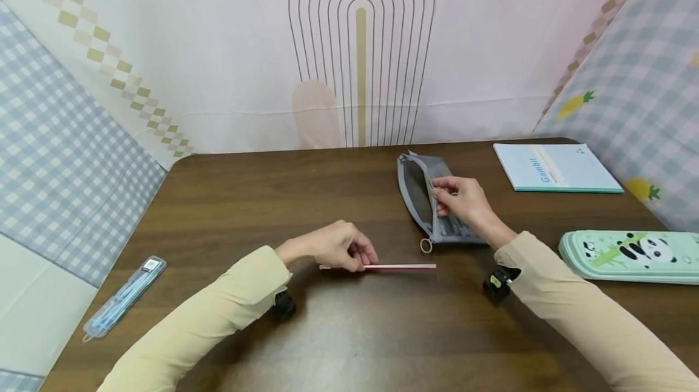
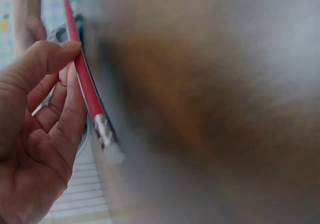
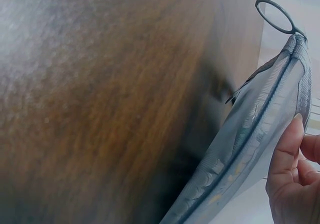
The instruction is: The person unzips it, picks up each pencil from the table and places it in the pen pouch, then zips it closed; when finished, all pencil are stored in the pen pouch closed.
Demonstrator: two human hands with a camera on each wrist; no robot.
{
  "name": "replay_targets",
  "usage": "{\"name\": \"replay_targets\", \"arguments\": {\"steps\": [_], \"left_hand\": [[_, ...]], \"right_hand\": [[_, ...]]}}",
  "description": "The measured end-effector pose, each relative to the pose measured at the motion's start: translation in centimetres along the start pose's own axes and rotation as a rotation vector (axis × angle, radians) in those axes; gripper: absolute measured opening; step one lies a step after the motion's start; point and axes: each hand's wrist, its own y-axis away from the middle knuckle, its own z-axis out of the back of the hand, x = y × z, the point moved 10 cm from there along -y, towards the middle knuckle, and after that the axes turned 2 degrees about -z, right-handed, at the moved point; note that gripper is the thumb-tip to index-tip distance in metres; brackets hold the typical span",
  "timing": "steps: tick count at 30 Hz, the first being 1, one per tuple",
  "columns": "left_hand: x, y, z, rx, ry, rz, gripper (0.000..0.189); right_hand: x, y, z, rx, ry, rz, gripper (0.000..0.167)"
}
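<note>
A red pencil [image 1: 401,267] with a metal ferrule and white eraser is pinched between the thumb and fingers of my left hand [image 1: 341,246], over the middle of the table. In the left wrist view the pencil [image 2: 86,81] slants with its eraser end toward the camera. My right hand [image 1: 463,201] grips one edge of a grey zippered pouch [image 1: 445,167], whose mouth gapes. The right wrist view shows my thumb on the pouch's edge [image 3: 260,114] and a ring [image 3: 275,16] on its zipper end. What the pouch holds cannot be made out.
A light blue notebook [image 1: 557,167] lies at the back right of the brown table [image 1: 262,192]. Nearer on the right is a green panda pencil case [image 1: 633,255]. A slim clear blue case [image 1: 125,298] lies at the left edge. Patterned cloth [image 1: 235,46] hangs behind.
</note>
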Motion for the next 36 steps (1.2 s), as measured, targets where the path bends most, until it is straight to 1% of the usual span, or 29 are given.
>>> {"name": "replay_targets", "arguments": {"steps": [2,4,6,8,10,12,14,16,20,22,24,28,32,36], "left_hand": [[0.3,-0.1,0.9,-0.042,0.061,0.013,0.019],[0.9,-0.5,1.9,-0.095,0.144,0.056,0.020],[2.1,-0.9,2.7,-0.155,0.261,0.140,0.022],[3.3,-1.4,3.1,-0.216,0.398,0.230,0.025],[4.5,-2.1,3.2,-0.278,0.554,0.315,0.027],[5.3,-2.9,3.1,-0.323,0.677,0.374,0.027],[5.6,-4.0,2.9,-0.354,0.773,0.413,0.028],[5.6,-5.0,2.7,-0.376,0.853,0.441,0.029],[5.3,-6.9,2.5,-0.434,0.981,0.468,0.034],[5.1,-7.7,2.5,-0.467,1.018,0.474,0.036],[4.8,-8.4,2.4,-0.494,1.034,0.473,0.038],[4.5,-9.7,2.2,-0.532,1.027,0.478,0.041],[4.4,-10.3,2.1,-0.583,1.004,0.494,0.039],[4.3,-10.8,2.0,-0.609,0.981,0.495,0.035]], "right_hand": [[0.0,0.0,0.0,0.001,0.002,0.001,0.038],[0.0,0.0,0.0,-0.002,0.007,0.001,0.038],[0.0,0.0,0.0,-0.003,0.009,-0.002,0.038],[-0.1,0.0,0.0,-0.001,0.008,-0.006,0.038],[-0.1,0.0,-0.1,0.003,0.003,-0.011,0.038],[-0.2,0.0,-0.1,0.007,-0.003,-0.015,0.038],[-0.2,0.0,-0.2,0.009,-0.007,-0.017,0.038],[-0.1,0.1,-0.3,0.009,-0.009,-0.020,0.037],[-0.1,0.1,-0.4,0.010,-0.003,-0.024,0.037],[-0.2,0.1,-0.5,0.013,0.001,-0.025,0.037],[-0.3,0.0,-0.6,0.018,0.008,-0.027,0.037],[-0.3,0.0,-0.7,0.027,0.013,-0.025,0.036],[-0.3,-0.1,-0.8,0.041,0.010,-0.019,0.035],[-0.2,-0.1,-0.9,0.056,0.011,-0.017,0.034]]}}
